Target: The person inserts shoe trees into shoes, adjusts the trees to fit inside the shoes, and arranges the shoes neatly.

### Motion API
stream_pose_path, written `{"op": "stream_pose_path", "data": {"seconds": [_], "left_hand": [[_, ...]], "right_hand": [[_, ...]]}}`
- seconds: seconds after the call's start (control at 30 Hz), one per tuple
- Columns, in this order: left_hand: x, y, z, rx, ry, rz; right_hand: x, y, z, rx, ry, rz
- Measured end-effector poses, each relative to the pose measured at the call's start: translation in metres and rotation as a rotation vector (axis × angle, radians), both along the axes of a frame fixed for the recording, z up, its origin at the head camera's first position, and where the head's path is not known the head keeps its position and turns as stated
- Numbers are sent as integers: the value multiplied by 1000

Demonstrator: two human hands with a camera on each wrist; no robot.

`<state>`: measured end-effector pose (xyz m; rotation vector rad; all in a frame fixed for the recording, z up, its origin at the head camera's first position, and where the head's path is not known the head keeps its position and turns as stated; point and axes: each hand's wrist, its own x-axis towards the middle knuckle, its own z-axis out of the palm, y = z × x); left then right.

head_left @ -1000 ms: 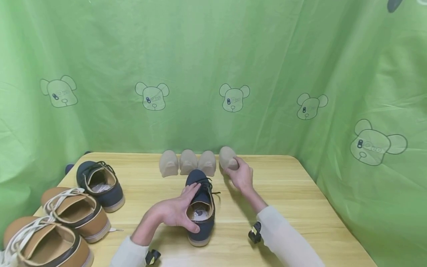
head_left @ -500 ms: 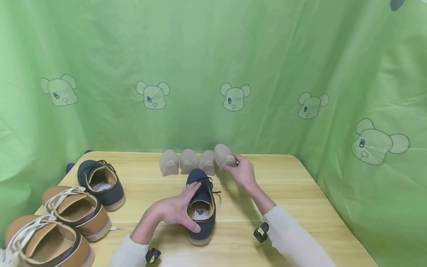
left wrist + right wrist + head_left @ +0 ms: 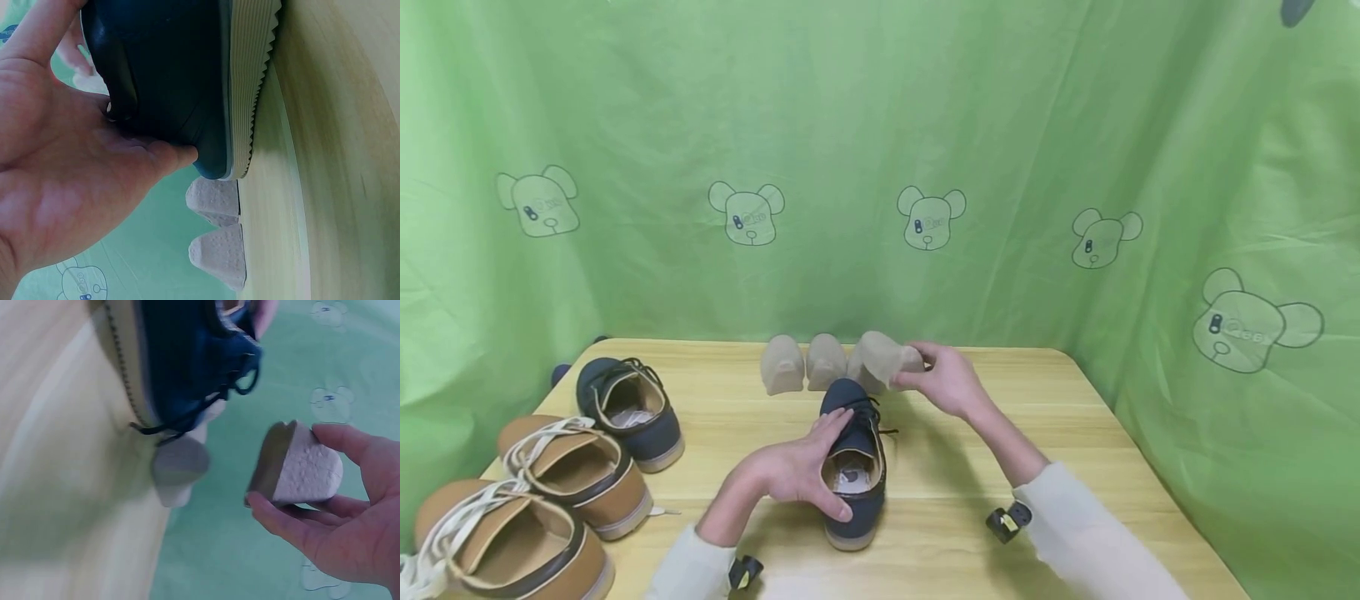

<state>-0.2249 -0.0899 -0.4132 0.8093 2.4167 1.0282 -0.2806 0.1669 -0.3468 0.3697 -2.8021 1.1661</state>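
Note:
My left hand point(image 3: 797, 471) holds a navy lace-up shoe point(image 3: 861, 512) from its left side, fingers across the laces and thumb at the heel collar. The shoe stands on the table with its toe pointing away and its opening facing up. In my right hand point(image 3: 951, 382), a beige moulded-pulp shoe insert point(image 3: 883, 358) is pinched between thumb and fingers, raised beyond the shoe's toe. The right wrist view shows the insert's hollow end point(image 3: 270, 464) and the thumb and fingers along its edges. In the head view it partly hides a standing insert point(image 3: 855, 367).
Two more pulp inserts, a left one point(image 3: 782, 367) and a middle one point(image 3: 825, 362), stand along the table's point(image 3: 1000, 433) back edge. Another navy shoe point(image 3: 632, 412) and two brown shoes with white laces point(image 3: 576, 475) line the left side. A green curtain point(image 3: 835, 100) encloses the table.
My right hand has moved the pulp insert left, in front of the third standing one, tilting it over to the left. My left hand and the navy shoe have stayed in place.

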Motion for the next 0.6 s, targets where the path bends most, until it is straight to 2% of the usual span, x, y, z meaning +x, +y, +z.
{"op": "stream_pose_path", "data": {"seconds": [0.17,0.6], "left_hand": [[-1,0,0,1,3,0],[0,-1,1,12,2,-2]], "right_hand": [[7,1,18,25,-44,47],[23,8,50,3,-202,203]]}}
